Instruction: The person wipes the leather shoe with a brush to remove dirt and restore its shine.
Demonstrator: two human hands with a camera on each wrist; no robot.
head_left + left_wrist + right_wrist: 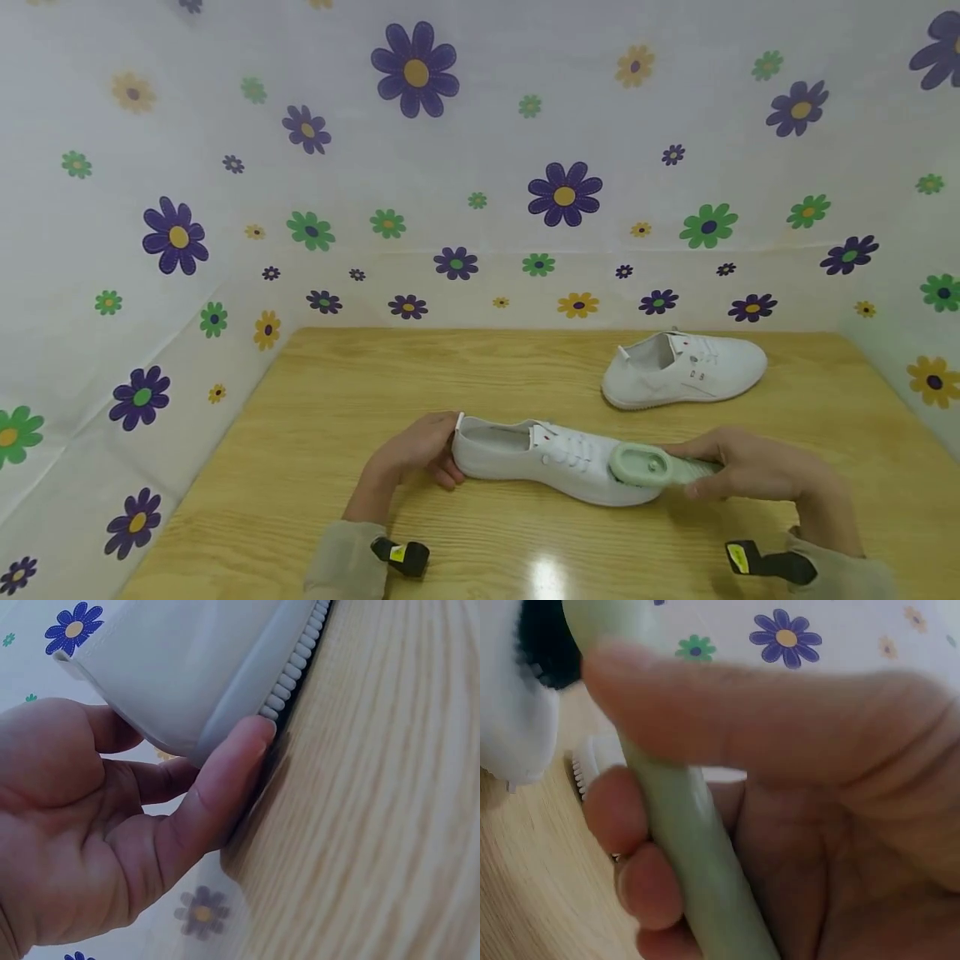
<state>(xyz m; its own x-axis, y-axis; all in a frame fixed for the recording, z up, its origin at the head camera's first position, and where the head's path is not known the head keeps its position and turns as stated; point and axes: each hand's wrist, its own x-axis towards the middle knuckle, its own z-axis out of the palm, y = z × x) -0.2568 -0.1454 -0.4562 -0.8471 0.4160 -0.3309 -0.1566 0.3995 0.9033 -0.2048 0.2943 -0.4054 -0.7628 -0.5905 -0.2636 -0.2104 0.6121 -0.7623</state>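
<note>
A white lace-up shoe [498,461] lies on its sole near the middle of the table, toe to the right. My left hand [423,446] holds it at the heel; in the left wrist view a finger lies along the ridged sole edge of the shoe [180,675]. In my right hand [765,467] is a pale green brush [643,465], its head over the shoe's toe. The right wrist view shows fingers and thumb wrapped around the brush handle [705,847], with dark bristles [551,641] up against the white shoe.
A second white shoe [723,367] sits farther back on the right of the wooden table [360,375]. White cloth [480,133] printed with flowers hangs behind the table and along both sides.
</note>
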